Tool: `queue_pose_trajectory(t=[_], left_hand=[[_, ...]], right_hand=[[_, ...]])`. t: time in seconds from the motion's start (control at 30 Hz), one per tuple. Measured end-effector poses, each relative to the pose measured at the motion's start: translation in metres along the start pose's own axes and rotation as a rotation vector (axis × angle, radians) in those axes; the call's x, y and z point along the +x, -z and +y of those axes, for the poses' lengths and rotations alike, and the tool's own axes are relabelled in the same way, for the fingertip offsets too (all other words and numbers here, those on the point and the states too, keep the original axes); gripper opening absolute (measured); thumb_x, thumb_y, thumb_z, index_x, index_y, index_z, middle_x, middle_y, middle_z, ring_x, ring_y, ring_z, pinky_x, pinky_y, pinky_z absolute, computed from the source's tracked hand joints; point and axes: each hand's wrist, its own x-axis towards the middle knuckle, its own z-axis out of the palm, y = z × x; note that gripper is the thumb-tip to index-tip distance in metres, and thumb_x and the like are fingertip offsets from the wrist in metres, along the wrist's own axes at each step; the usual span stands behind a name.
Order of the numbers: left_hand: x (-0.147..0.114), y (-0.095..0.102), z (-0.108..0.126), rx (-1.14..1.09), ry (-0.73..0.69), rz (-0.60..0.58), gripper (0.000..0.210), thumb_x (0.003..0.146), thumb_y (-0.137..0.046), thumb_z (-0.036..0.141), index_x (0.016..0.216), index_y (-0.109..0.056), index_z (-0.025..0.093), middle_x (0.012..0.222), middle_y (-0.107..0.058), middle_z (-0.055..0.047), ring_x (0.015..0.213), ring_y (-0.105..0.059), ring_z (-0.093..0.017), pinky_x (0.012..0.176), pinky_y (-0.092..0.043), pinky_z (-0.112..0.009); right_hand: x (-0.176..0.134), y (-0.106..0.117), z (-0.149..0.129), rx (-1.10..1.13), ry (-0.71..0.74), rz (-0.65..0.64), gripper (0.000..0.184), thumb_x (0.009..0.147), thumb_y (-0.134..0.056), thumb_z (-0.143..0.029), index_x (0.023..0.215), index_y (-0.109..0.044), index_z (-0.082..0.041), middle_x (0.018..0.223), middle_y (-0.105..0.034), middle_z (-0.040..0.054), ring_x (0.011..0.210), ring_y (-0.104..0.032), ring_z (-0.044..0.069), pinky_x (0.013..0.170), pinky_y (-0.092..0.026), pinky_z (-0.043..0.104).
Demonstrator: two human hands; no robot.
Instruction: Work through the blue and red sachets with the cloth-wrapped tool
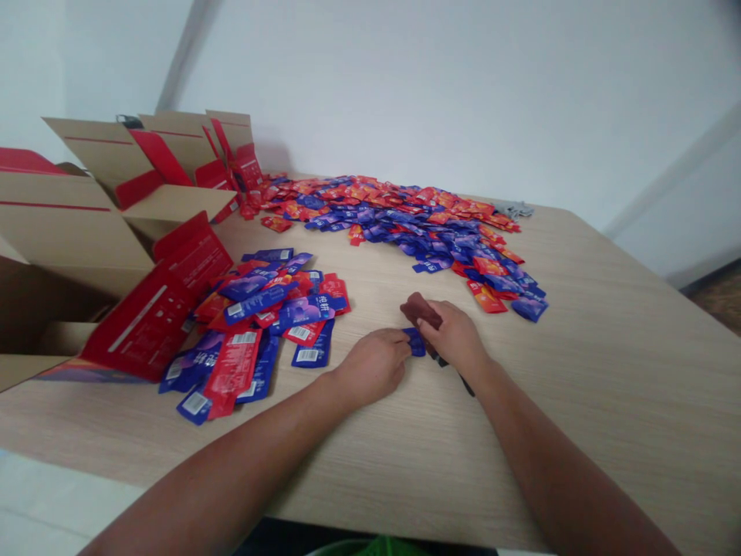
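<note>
Surface (602, 378) of pale wood grain is carrying red-and-tan cartons (55, 232) at the left, their flaps standing up. A long heap (399, 216) of red, orange and blue packets is curving across the far side; a smaller heap (260, 301) is lying beside the cartons. The right hand (459, 333) is gripping a reddish-brown tool (415, 307) with a dark lower part. The left hand (376, 364) is curling its fingers onto a deep-blue packet (415, 344); whether it is pinching, I cannot tell. That packet is lying between both hands, partly hidden.
</note>
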Motion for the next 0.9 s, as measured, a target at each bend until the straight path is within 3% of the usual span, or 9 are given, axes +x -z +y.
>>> queue_pose_trajectory(t=[0.1,0.23,0.33,0.6,0.7,0.8,0.9], left_hand=[[0.000,0.000,0.000,0.006,0.002,-0.002,0.024,0.092,-0.058,0.010,0.105,-0.077,0.018,0.117,-0.075,-0.012,0.115,-0.070,-0.027,0.108,-0.058,-0.042],[0.001,-0.001,-0.001,0.001,0.005,-0.014,0.025,0.090,-0.060,0.010,0.106,-0.077,0.018,0.111,-0.075,-0.010,0.113,-0.069,-0.027,0.108,-0.057,-0.042],[0.001,-0.001,-0.001,-0.001,0.000,-0.014,0.027,0.089,-0.060,0.010,0.109,-0.076,0.017,0.112,-0.074,-0.010,0.114,-0.069,-0.027,0.108,-0.057,-0.041],[0.000,0.000,0.000,0.027,0.001,-0.004,0.021,0.092,-0.060,0.012,0.102,-0.077,0.017,0.115,-0.074,-0.012,0.115,-0.069,-0.028,0.109,-0.056,-0.042],[-0.001,-0.002,-0.001,0.039,0.031,0.015,0.020,0.095,-0.060,0.014,0.103,-0.078,0.019,0.115,-0.074,-0.011,0.115,-0.068,-0.028,0.107,-0.057,-0.042],[-0.001,-0.004,-0.002,0.038,0.062,0.034,0.022,0.097,-0.060,0.015,0.106,-0.080,0.020,0.112,-0.073,-0.010,0.115,-0.068,-0.027,0.105,-0.057,-0.041],[-0.001,-0.004,-0.002,0.033,0.071,0.033,0.024,0.098,-0.059,0.016,0.108,-0.081,0.020,0.113,-0.073,-0.010,0.116,-0.067,-0.028,0.104,-0.057,-0.040]], right_hand=[[-0.002,0.002,-0.006,0.080,0.051,0.033,0.035,0.093,-0.068,-0.030,0.127,-0.074,-0.023,0.114,-0.076,0.0086,0.103,-0.070,0.027,0.093,-0.054,0.039],[-0.005,0.003,-0.016,0.181,0.138,-0.083,0.039,0.092,-0.067,-0.025,0.131,-0.072,-0.026,0.117,-0.076,0.0063,0.106,-0.071,0.025,0.095,-0.054,0.038],[-0.004,0.002,-0.014,0.130,0.110,-0.126,0.039,0.092,-0.068,-0.023,0.130,-0.073,-0.027,0.116,-0.077,0.0059,0.105,-0.071,0.026,0.094,-0.054,0.038],[0.000,0.003,-0.005,-0.032,-0.011,-0.028,0.031,0.094,-0.069,-0.028,0.124,-0.075,-0.023,0.110,-0.076,0.0084,0.100,-0.070,0.027,0.087,-0.051,0.037],[-0.002,0.004,-0.010,0.024,0.027,0.017,0.034,0.094,-0.069,-0.029,0.126,-0.074,-0.021,0.113,-0.075,0.0092,0.103,-0.070,0.027,0.091,-0.052,0.037],[-0.005,0.001,-0.014,0.106,0.124,-0.042,0.039,0.093,-0.068,-0.025,0.131,-0.072,-0.023,0.119,-0.074,0.0081,0.108,-0.070,0.026,0.095,-0.052,0.036],[-0.004,-0.003,-0.015,0.099,0.101,-0.096,0.039,0.092,-0.069,-0.023,0.130,-0.072,-0.025,0.118,-0.075,0.0065,0.107,-0.070,0.025,0.094,-0.052,0.035]])
